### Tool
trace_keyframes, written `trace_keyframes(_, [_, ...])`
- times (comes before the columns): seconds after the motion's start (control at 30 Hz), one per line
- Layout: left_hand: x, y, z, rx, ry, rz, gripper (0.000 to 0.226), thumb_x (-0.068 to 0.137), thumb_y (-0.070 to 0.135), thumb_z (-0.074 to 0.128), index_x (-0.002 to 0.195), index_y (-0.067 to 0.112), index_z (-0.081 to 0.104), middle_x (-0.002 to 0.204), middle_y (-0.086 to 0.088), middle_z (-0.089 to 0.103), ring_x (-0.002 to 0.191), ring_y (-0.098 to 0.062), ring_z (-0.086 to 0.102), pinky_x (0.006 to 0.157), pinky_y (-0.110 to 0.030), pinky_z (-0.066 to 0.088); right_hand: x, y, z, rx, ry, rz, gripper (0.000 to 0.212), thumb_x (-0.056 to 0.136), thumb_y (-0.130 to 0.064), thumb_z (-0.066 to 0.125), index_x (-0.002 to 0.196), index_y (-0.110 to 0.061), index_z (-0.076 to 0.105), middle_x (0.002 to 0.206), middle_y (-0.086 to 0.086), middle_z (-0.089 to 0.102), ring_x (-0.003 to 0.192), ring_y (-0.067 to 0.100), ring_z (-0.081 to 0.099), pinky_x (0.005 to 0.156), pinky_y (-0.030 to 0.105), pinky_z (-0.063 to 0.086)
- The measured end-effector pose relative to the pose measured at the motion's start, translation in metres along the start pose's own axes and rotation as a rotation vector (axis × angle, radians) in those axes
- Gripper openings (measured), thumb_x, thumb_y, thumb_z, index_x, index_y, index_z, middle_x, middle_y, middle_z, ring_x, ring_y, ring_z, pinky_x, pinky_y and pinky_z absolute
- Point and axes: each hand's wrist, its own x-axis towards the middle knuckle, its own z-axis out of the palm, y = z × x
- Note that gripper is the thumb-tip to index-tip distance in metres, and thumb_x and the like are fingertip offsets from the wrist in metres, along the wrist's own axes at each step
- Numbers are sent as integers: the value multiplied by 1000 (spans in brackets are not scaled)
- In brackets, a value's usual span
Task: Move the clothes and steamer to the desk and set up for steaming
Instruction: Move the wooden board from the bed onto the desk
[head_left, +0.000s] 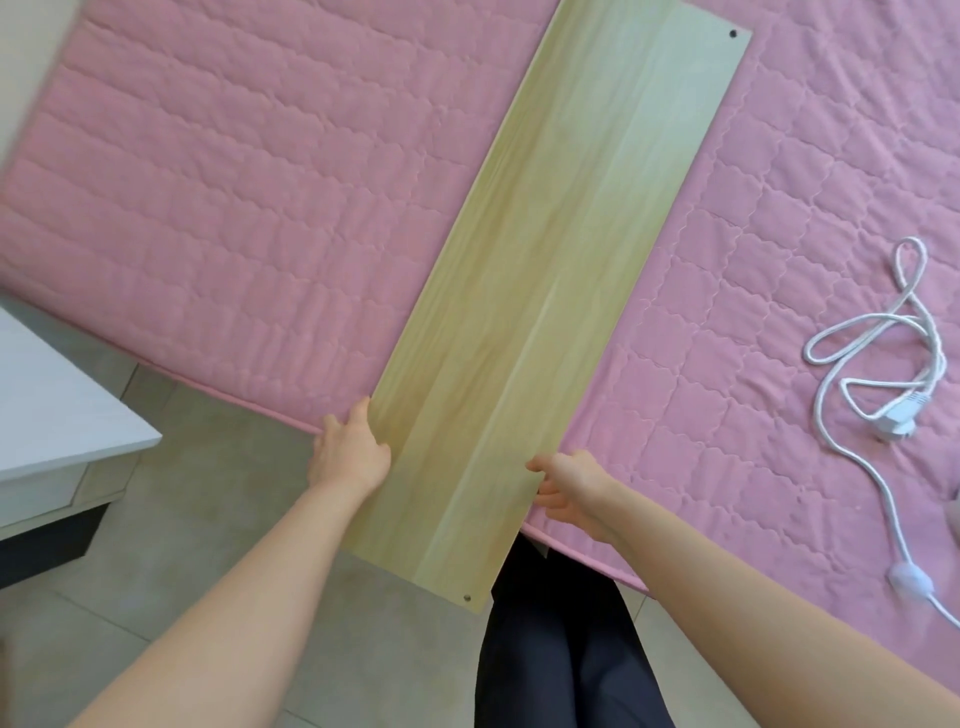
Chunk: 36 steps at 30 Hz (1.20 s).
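Note:
A long pale wooden board (550, 270) lies slantwise across the pink quilted bed (234, 208), its near end sticking out past the bed's edge over the floor. My left hand (350, 449) grips the board's left long edge near that end. My right hand (569, 486) grips the right long edge, thumb on top and fingers underneath. A white power cord (878, 364) with a plug lies coiled on the bed at the right. No clothes or steamer body are in view.
A white desk corner (62, 415) stands at the left, beside the bed. Grey floor tiles (208, 545) lie between the desk and the bed. My dark trousers (561, 649) show below the board.

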Motion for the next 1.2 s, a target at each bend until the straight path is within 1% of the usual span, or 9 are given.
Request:
trace_keyframes(0.1, [8,16,-8,-1,37,39,52,89,20,52,138,10,38,134,-18,41,124,-39,43,100,-49,41,3,-16,-12,3,23,-42,35,90,-24,57,117,-4,49,113,15,57,101,27,59,90,43,50])
trace_keyframes(0.23, [31,62,-26,-98,78,129,49,89,20,53,134,3,42,134,-18,40,123,-41,44,103,-46,38,6,-61,-47,31,164,-203,14,85,-13,49,88,0,54,88,10,49,79,25,47,75,34,43])
trace_keyframes(0.43, [66,135,-53,-226,102,282,68,87,22,54,148,11,25,145,-19,34,134,-40,31,111,-43,28,6,-129,-91,128,188,-327,9,89,-15,53,94,-9,58,97,12,59,83,26,58,86,44,50])
trace_keyframes(0.53, [75,149,-59,-219,108,327,75,87,23,56,151,13,19,148,-19,31,136,-40,29,112,-41,24,3,-141,-91,123,180,-294,32,87,-19,59,116,-4,53,117,20,59,101,35,63,89,51,50])
trace_keyframes(0.67, [76,140,-53,-200,126,327,74,86,20,57,150,10,21,150,-17,29,136,-37,27,112,-40,23,-2,-140,-84,160,183,-255,33,85,-19,61,113,-8,50,131,28,48,107,42,58,85,59,51])
trace_keyframes(0.73, [74,132,-48,-218,135,323,73,85,19,57,149,11,24,147,-15,32,134,-36,29,111,-41,25,-3,-135,-81,209,168,-234,41,84,-18,60,121,-7,49,130,26,51,96,34,58,84,60,51])
trace_keyframes(0.83, [72,117,-43,-244,144,283,70,84,20,58,147,13,29,142,-15,37,131,-36,32,110,-42,28,-3,-122,-70,220,165,-197,45,83,-18,61,125,-6,47,126,22,52,107,34,59,83,59,52])
trace_keyframes(1.07, [53,64,-23,-219,201,170,58,85,15,58,140,12,41,135,-17,42,124,-39,37,104,-45,34,-1,-70,-33,263,96,-91,33,86,-14,58,116,-4,48,112,21,61,88,32,66,84,50,53])
trace_keyframes(1.2, [45,36,-13,-261,178,98,52,84,10,57,134,17,46,128,-20,45,122,-39,39,105,-43,33,-2,-42,-14,284,45,-40,25,86,-14,58,107,-5,50,103,16,64,78,28,69,73,38,52])
